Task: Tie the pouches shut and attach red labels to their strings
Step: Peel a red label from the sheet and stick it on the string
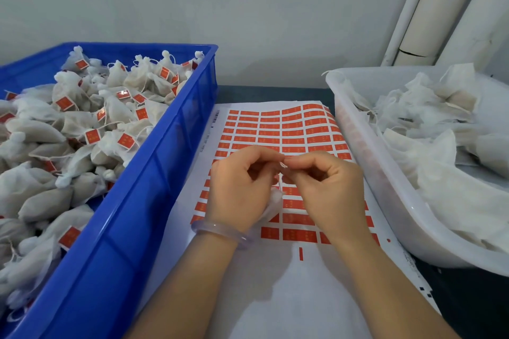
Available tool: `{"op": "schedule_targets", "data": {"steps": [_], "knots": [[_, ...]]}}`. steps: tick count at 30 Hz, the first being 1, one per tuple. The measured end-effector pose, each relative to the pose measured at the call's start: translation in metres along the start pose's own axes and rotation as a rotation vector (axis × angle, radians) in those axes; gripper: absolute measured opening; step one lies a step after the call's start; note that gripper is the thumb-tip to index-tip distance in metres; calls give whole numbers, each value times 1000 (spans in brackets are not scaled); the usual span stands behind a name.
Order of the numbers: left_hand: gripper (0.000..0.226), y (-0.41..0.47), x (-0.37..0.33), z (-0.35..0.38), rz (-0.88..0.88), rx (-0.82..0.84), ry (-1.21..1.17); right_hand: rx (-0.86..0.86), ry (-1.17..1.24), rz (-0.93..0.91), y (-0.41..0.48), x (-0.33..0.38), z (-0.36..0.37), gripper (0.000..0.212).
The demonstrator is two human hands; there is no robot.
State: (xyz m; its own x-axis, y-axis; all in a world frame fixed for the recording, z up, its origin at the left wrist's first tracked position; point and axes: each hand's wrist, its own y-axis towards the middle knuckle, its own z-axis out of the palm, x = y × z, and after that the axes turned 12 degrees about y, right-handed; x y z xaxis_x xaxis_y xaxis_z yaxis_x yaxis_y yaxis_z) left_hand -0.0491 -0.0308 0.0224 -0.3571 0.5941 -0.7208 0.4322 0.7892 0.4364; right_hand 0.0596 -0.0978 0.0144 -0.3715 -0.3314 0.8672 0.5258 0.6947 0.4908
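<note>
Above the middle of a sheet (270, 297) of red labels (292, 132) lying on the worktop (275, 92), the left hand (242, 187) and right hand (327, 190) meet fingertip to fingertip. The curled fingers (264, 153) of both pinch a thin white string (283, 164) between them. Only a short bit of it shows, and whether a knot or a label is on it is too small to make out. The string runs down to a small white pouch (274, 202), which is tucked under the heel of the left hand and mostly hidden by it, so its mouth cannot be seen. A pale bracelet (220, 230) sits on the left wrist. The hands cover several rows of labels, and the sheet's right edge slips under a white tub (366, 162). That tub holds limp, loose pouches (435, 173) and is cut off by the right border. On the left, a blue crate (154, 173), also cut off at the border, is heaped with tied pouches (44, 201), many carrying red tags whose print is unreadable. Pale pipes (440, 8) lean in the far right corner.
</note>
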Motion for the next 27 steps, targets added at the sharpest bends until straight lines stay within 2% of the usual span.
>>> {"op": "schedule_targets", "data": {"steps": [4, 11, 17, 25, 27], "knots": [[18, 1, 1, 1, 15, -13, -16, 39, -18, 13, 2, -1, 2, 19], [29, 3, 0, 1, 7, -18, -136, 57, -39, -8, 1, 0, 4, 13], [23, 2, 0, 6, 16, 5, -169, 58, -53, -1, 1, -2, 4, 6], [28, 4, -2, 3, -86, 43, -388, 73, -64, 14, -2, -1, 8, 1], [30, 6, -2, 3, -123, 43, -412, 65, -52, -3, -2, 1, 9, 7]]}}
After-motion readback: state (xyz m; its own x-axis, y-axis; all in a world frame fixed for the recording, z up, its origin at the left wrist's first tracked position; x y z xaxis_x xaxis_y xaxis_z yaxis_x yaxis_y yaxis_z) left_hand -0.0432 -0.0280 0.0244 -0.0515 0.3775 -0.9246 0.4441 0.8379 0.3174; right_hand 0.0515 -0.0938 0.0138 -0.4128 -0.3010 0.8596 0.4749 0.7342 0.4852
